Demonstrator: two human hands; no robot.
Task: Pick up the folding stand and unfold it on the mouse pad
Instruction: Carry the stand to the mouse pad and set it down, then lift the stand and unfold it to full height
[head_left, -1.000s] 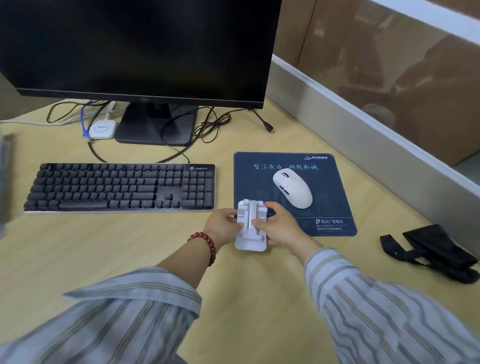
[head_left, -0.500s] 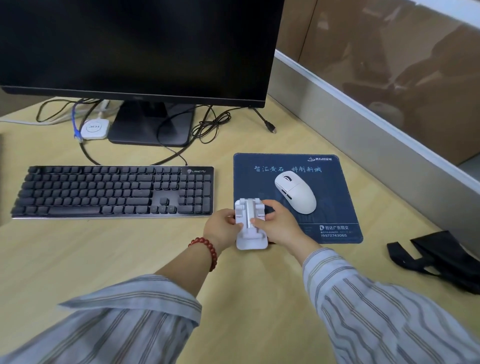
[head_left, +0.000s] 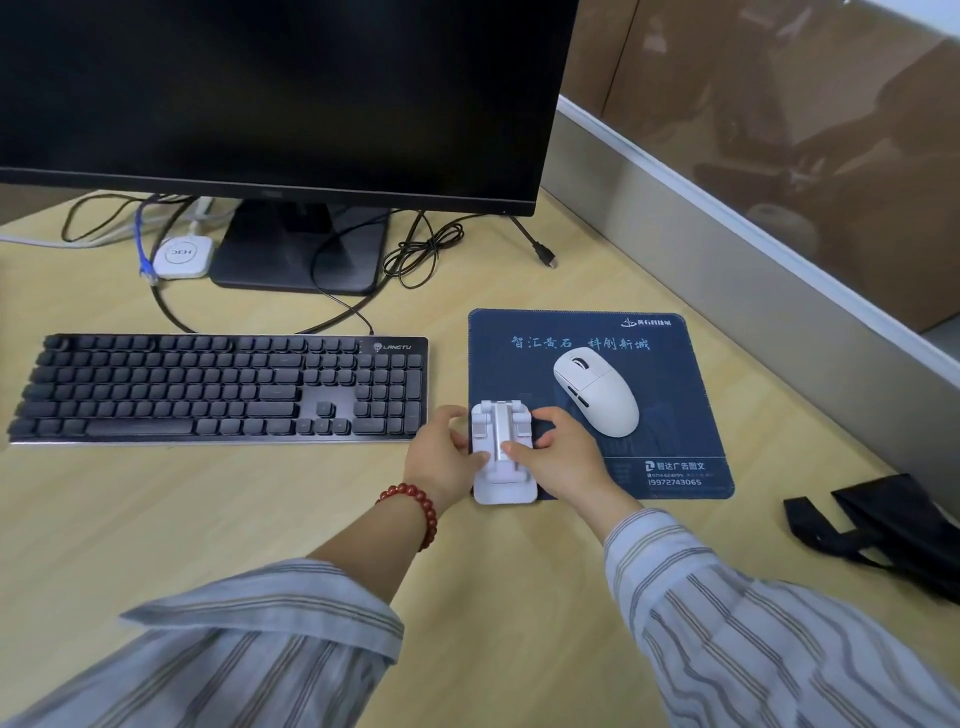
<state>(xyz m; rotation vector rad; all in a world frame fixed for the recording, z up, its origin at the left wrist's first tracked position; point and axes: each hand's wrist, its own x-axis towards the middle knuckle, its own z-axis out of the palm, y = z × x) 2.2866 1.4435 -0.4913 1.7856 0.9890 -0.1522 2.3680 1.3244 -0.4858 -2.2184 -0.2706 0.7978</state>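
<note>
A black keyboard (head_left: 223, 387) lies along the left half of the desk (head_left: 156, 509). The left hand (head_left: 441, 457) grips the left side of the white folding stand (head_left: 503, 452). The stand sits at the near left corner of the mouse pad (head_left: 670, 415). The right hand (head_left: 558, 457) grips its right side, thumb on top. A white mouse (head_left: 597, 391) rests on the pad beside it.

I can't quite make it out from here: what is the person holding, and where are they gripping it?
A white folding stand, gripped by both hands: the left hand on its left edge, the right hand on its right edge, with both thumbs pressing on its middle.
</note>
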